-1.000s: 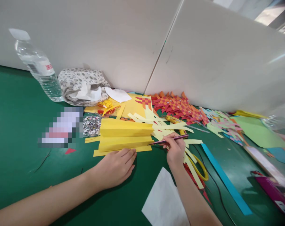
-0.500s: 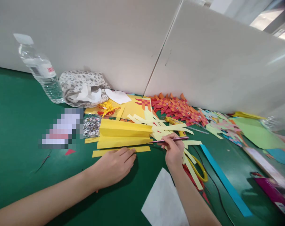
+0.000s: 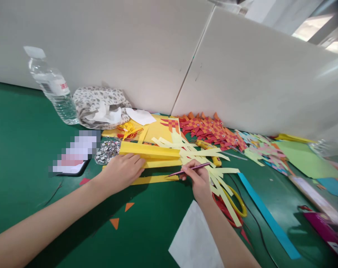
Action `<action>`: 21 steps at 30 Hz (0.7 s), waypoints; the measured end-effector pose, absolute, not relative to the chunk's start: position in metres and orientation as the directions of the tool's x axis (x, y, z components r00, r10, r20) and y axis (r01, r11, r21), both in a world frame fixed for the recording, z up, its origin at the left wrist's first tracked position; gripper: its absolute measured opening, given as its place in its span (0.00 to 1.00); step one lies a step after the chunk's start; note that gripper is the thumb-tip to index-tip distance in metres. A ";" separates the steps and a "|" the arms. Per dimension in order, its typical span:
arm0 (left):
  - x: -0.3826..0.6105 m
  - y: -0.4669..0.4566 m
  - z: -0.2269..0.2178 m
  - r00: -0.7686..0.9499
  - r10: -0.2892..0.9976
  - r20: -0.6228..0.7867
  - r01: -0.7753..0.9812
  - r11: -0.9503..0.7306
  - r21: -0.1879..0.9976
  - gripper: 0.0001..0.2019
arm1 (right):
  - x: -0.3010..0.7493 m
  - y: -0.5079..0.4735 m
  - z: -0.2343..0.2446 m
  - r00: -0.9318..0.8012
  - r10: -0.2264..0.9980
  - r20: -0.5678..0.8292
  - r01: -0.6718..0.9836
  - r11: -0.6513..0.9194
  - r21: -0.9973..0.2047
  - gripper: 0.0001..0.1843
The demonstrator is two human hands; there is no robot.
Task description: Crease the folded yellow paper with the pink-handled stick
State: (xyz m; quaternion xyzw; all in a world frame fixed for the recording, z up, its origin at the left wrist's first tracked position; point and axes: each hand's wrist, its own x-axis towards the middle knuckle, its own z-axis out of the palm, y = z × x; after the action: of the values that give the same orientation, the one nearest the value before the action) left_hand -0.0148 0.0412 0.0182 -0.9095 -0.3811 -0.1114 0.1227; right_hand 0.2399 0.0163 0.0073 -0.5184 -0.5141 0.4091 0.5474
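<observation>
My left hand rests on the left part of a folded yellow sheet of paper, its fingers together and bent over the front edge; the thumb is hidden. In my right hand is a slim purple pen-like tool, pinched between thumb and fingers. Its thin tip points left, over a narrow yellow paper strip lying in front of the sheet. Pale yellow paper strips lie criss-crossed beside and behind my right hand.
Behind are woven orange-red paper fish, a yellow cutter, a bag of googly eyes and a patterned cloth pouch. A water bottle and phone stand left. Right lie a blue strip and yellow-handled scissors.
My left hand has moved up and left from the narrow strip onto the folded sheet, uncovering orange scraps. My right hand has shifted left and slightly down, bringing the tool's tip over the strip.
</observation>
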 end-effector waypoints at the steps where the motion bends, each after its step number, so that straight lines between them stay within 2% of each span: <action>1: -0.016 0.042 0.021 0.671 0.674 0.308 0.733 -0.666 -0.140 0.09 | 0.240 0.017 0.008 0.143 0.979 0.143 0.105 0.129 -0.986 0.11; 4: -0.021 0.044 0.034 0.588 0.737 0.332 0.797 -0.598 -0.085 0.11 | 0.244 0.019 0.008 0.201 0.964 0.173 0.149 0.145 -0.978 0.11; 7: -0.028 0.046 0.047 0.454 0.821 0.347 0.855 -0.510 0.088 0.12 | 0.251 0.023 0.007 0.308 0.930 0.202 0.178 0.153 -0.972 0.10; 9: -0.031 0.047 0.055 0.348 0.880 0.323 0.845 -0.444 0.299 0.14 | 0.254 0.025 0.007 0.399 0.888 0.230 0.225 0.148 -0.963 0.11; 11: -0.032 0.047 0.062 0.240 0.930 0.279 0.729 -0.363 0.580 0.17 | 0.256 0.027 0.007 0.479 0.834 0.273 0.281 0.149 -0.948 0.11; 13: -0.032 0.047 0.067 0.155 0.968 0.199 0.467 -0.249 0.849 0.19 | 0.255 0.028 0.006 0.525 0.786 0.327 0.297 0.190 -0.936 0.12; 14: -0.031 0.047 0.069 0.105 0.982 0.154 0.293 -0.179 0.939 0.18 | 0.254 0.028 0.005 0.524 0.777 0.350 0.288 0.225 -0.931 0.12; 16: -0.029 0.048 0.073 0.011 0.999 0.043 -0.056 -0.043 0.998 0.17 | 0.248 0.028 0.003 0.466 0.799 0.382 0.258 0.290 -0.922 0.12; 18: -0.027 0.049 0.075 -0.029 0.997 -0.073 -0.313 0.060 0.948 0.15 | 0.241 0.026 0.002 0.333 0.855 0.398 0.251 0.327 -0.911 0.11; 21: -0.026 0.052 0.076 -0.026 0.983 -0.179 -0.495 0.143 0.857 0.13 | 0.232 0.020 0.003 0.036 0.908 0.416 0.354 0.378 -0.856 0.11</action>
State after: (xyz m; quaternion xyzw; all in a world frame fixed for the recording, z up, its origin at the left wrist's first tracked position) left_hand -0.0256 0.0524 0.0755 -0.2948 -0.4141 -0.5843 -0.6326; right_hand 0.2323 0.0201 0.0030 -0.4913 -0.6422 0.2638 0.5260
